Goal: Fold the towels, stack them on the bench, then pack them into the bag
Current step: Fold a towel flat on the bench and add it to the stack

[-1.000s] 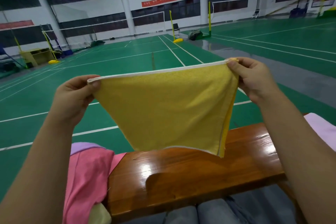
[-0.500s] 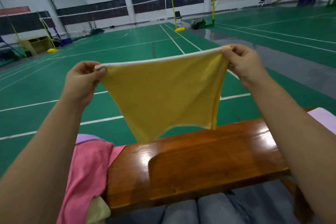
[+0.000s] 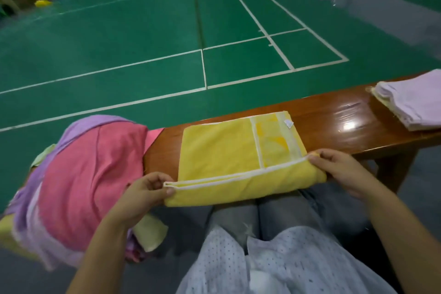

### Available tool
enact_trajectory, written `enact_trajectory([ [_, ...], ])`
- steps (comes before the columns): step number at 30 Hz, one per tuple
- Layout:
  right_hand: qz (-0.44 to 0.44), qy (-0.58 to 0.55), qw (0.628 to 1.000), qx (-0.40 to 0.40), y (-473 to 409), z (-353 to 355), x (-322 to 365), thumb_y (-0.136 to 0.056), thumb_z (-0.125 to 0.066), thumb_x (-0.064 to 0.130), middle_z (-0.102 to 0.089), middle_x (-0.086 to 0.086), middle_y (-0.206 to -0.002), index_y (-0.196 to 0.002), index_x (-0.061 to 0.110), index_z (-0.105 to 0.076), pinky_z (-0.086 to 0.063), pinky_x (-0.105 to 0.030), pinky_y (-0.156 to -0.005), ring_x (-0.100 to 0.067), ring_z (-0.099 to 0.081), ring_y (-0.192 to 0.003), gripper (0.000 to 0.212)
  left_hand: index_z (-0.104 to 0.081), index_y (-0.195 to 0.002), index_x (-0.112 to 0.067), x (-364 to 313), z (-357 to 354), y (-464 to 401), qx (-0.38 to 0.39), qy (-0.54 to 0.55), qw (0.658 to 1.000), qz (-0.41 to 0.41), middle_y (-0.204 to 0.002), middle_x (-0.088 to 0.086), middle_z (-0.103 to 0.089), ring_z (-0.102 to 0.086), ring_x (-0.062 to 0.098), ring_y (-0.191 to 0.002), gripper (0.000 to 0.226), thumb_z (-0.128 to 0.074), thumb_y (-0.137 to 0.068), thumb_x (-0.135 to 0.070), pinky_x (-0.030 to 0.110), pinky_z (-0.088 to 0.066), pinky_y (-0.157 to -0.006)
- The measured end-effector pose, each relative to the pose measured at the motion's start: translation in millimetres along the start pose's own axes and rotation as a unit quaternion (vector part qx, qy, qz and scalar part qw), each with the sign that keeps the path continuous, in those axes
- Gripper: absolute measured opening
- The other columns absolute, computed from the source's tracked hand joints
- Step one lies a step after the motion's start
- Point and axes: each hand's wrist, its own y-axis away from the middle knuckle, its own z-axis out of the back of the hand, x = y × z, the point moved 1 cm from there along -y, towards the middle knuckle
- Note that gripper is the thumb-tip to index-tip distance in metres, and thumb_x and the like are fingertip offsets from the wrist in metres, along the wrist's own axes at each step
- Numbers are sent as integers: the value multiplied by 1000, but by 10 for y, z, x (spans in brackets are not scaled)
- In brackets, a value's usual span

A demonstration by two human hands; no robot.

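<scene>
grip L: our left hand (image 3: pixel 145 192) pinches the near-left corner of the yellow towel (image 3: pixel 229 162), thumb and fingers closed on the white hem.
grip R: our right hand (image 3: pixel 341 169) pinches the near-right corner of the same hem, closed on it.
towel: lies flat on the wooden bench (image 3: pixel 334 124), already doubled over; the near edge hangs off the bench onto our lap. A lighter patterned panel with a small tag shows at its far right.
step: we judge this is mid-fold, with one more fold likely before it goes on the stack.
done: a folded stack (image 3: pixel 410 102), lilac on top with a pale edge under it, sits on the bench at far right, well apart from the yellow towel.
left: a loose pile (image 3: pixel 81 181) of pink, purple and pale yellow-green towels sits at our left, unfolded, touching the bench end.
bag: not in view; we can't tell where it is or what it holds.
containers: none visible.
progress: early to middle; packing not started, as far as we can see.
</scene>
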Motion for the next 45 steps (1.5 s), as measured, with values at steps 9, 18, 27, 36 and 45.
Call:
enact_trajectory([
  [9, -6, -18, 1000, -24, -101, 4, 109, -93, -55, 12, -68, -8, -91, -100, 6, -67, -54, -18, -58, -16, -62, -80, 15, -72, -71, -22, -216, -54, -192, -22, -10, 1000, -21, -72, 1, -67, -60, 14, -67, 21, -86, -62, -10, 19, -53, -60],
  [18, 55, 51, 992, -100, -985, -35, 334, -94, -58, 17, -64, 0, -87, -85, 21, -62, -46, -34, -77, -18, -58, -84, 10, -61, -83, -15, -475, -164, -1056, -161, -29, 986, -44, -76, -2, -61, -54, 16, -75, 17, -62, -88, 2, 33, -45, -73],
  [27, 55, 325, 942, -61, -1649, -88, 367, -98, -48, 24, -56, -3, -99, -111, 13, -54, -35, -29, -68, -20, -51, -90, 18, -59, -97, -14, -286, -200, -1743, -238, -199, 951, 13, -91, -4, -63, -56, 11, -78, 4, -60, -93, -13, 28, -45, -65],
  [36, 33, 379, 920, -95, -1928, -129, 346, -99, -45, 28, -62, -15, -105, -109, 10, -53, -39, -34, -70, -29, -54, -91, 22, -52, -104, -16, -285, -168, -1944, -231, -321, 918, 21, -103, 2, -60, -56, 23, -88, 12, -56, -95, -23, 35, -45, -73],
  [45, 8, 371, 925, -78, -1951, -121, 349, -97, -49, 29, -60, -11, -108, -112, 12, -53, -35, -30, -71, -23, -50, -91, 23, -53, -126, -22, -446, -91, -2075, -72, -401, 910, 80, -109, 1, -56, -55, 14, -86, 44, -63, -85, -9, 32, -49, -81],
])
